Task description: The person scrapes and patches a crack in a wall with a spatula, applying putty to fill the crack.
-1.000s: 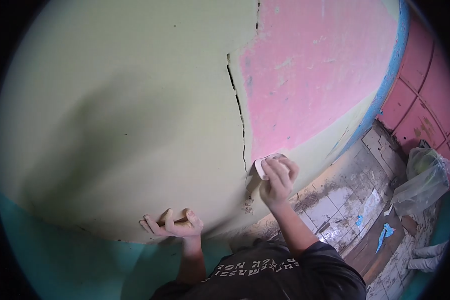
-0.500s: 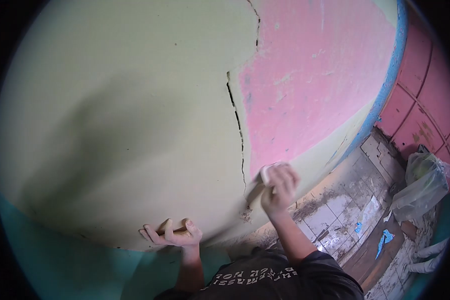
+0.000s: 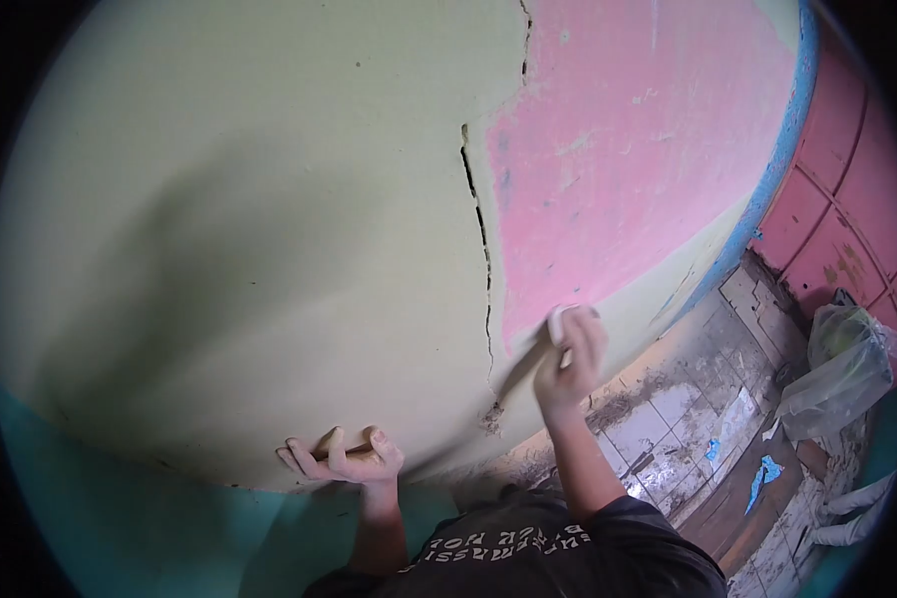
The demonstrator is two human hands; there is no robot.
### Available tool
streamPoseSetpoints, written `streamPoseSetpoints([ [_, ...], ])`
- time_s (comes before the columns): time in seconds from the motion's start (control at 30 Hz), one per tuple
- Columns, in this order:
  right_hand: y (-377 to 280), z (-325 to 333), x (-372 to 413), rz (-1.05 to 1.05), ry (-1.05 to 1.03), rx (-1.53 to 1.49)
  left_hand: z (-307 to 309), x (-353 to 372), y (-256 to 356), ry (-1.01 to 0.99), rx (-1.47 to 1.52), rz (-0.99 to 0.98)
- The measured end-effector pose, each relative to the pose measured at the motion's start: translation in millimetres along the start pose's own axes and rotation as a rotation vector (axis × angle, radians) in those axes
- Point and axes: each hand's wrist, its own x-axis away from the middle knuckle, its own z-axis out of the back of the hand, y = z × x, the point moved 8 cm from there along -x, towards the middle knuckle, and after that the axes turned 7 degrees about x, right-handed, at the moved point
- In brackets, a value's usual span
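Note:
My right hand [image 3: 572, 364] is closed round a small whitish pad [image 3: 556, 324], held against the wall just below the pink patch [image 3: 628, 169]. Motion smears the fingers, and most of the pad is hidden behind them. My left hand [image 3: 344, 456] rests near the lower edge of the pale green wall [image 3: 269, 329], its fingers apart and their tips towards the surface. Between the hands, a long dark crack [image 3: 483, 239] runs down the wall to a small broken spot [image 3: 492, 419].
A blue trim [image 3: 767, 179] borders the wall, with a pink panel [image 3: 837, 169] beyond. On the dirty tiled floor [image 3: 668, 404] lie a wooden board [image 3: 738, 513], blue scraps [image 3: 764, 481] and debris. A clear plastic bag [image 3: 837, 369] stands at right.
My right hand has moved slightly up and to the right with the pad. My left hand stays in about the same place, and the view has shifted a little.

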Motion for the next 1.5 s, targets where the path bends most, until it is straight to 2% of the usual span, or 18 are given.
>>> streamPoseSetpoints([
  [0.03,-21,-1,1,0.163,-0.028,-0.067,0,-2,2,0.012,0.0,0.002],
  [0.13,-8,3,-8,0.163,-0.045,-0.005,-1,-9,8,0.015,0.021,-0.035],
  [0.27,-15,-1,-7,0.158,-0.003,-0.074,-2,-11,11,0.008,0.021,-0.05],
  [0.3,-35,-1,-1,0.215,-0.113,-0.027,-1,-9,9,0.009,0.016,-0.044],
  [0.4,-5,2,-13,0.113,0.02,0.016,0,-4,4,0.01,0.01,-0.032],
  [0.43,3,9,-20,-0.034,0.024,0.148,0,-5,4,0.008,0.01,-0.028],
  [0.57,-40,3,-4,0.167,-0.104,-0.044,-1,-3,4,-0.001,0.013,-0.033],
  [0.7,3,9,-18,-0.063,0.021,0.14,0,-4,4,0.014,0.008,-0.03],
  [0.8,-38,-1,0,0.146,-0.068,-0.072,0,-6,6,0.008,0.005,-0.044],
  [0.83,-47,2,-1,0.185,-0.127,-0.048,0,-8,8,0.007,0.005,-0.059],
  [0.93,-2,8,-13,-0.075,0.005,0.129,0,-11,11,0.006,0.003,-0.089],
  [1.03,-20,-3,6,0.082,-0.006,0.012,-1,-11,14,0.001,-0.016,-0.079],
  [1.13,-23,0,6,0.19,-0.051,0.082,1,-4,5,0.006,0.004,-0.06],
  [1.17,-6,6,-9,0.065,-0.02,0.107,1,-2,3,0.016,0.016,-0.048],
  [1.27,-8,5,-8,0.03,-0.022,0.106,0,-5,5,0.02,0.02,-0.033],
  [1.3,-27,2,1,0.127,-0.066,0.02,-1,-6,7,0.019,0.008,-0.039],
  [1.4,-28,3,0,0.062,-0.156,-0.208,0,-10,12,0.014,-0.005,-0.063],
  [1.5,0,5,11,-0.413,-0.073,-0.46,-1,-13,13,0.026,0.003,-0.08],
])
